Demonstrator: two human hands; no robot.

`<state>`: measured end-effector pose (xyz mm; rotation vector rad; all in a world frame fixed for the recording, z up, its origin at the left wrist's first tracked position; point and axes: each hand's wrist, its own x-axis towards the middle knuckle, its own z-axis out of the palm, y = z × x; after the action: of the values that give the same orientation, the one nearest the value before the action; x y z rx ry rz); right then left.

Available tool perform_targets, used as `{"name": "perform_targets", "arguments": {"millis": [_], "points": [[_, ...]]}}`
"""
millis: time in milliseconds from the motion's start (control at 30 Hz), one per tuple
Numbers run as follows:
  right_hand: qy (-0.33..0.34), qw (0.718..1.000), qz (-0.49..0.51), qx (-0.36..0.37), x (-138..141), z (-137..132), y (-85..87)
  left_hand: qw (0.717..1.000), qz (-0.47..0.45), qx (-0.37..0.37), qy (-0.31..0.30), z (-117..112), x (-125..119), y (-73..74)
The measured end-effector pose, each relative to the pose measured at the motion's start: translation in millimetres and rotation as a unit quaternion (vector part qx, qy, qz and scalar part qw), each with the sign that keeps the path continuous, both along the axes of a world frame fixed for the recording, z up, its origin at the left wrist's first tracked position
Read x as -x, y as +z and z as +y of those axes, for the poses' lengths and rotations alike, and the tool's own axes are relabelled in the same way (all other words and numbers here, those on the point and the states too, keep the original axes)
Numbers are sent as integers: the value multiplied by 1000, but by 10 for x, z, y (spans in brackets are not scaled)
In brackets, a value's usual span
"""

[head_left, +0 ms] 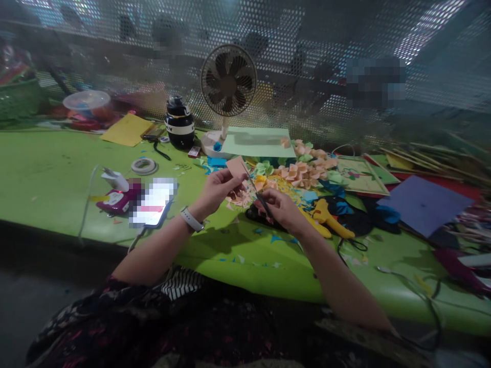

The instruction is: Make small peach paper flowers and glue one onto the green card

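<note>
My left hand pinches a small pink paper piece and holds it up over the green table. A white watch sits on that wrist. My right hand grips dark scissors, whose blades point up and touch the right edge of the pink paper. Pink offcuts lie on the table just under both hands.
A pile of folded pink, green and yellow paper pieces lies behind the hands. A yellow glue gun rests to the right, near a blue sheet. A phone, a tape roll, a small fan and a black jar stand to the left and behind.
</note>
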<state>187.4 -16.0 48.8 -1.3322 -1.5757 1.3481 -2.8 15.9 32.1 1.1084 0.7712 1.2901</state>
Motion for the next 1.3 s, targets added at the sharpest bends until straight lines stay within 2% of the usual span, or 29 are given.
{"name": "perform_targets", "arguments": {"millis": [1067, 1300], "points": [[-17, 999, -10, -29, -4, 2, -48, 1000, 12, -4, -2, 3, 17, 13], [-9, 1000, -8, -22, 15, -12, -23, 997, 5, -14, 72, 49, 17, -4]]}}
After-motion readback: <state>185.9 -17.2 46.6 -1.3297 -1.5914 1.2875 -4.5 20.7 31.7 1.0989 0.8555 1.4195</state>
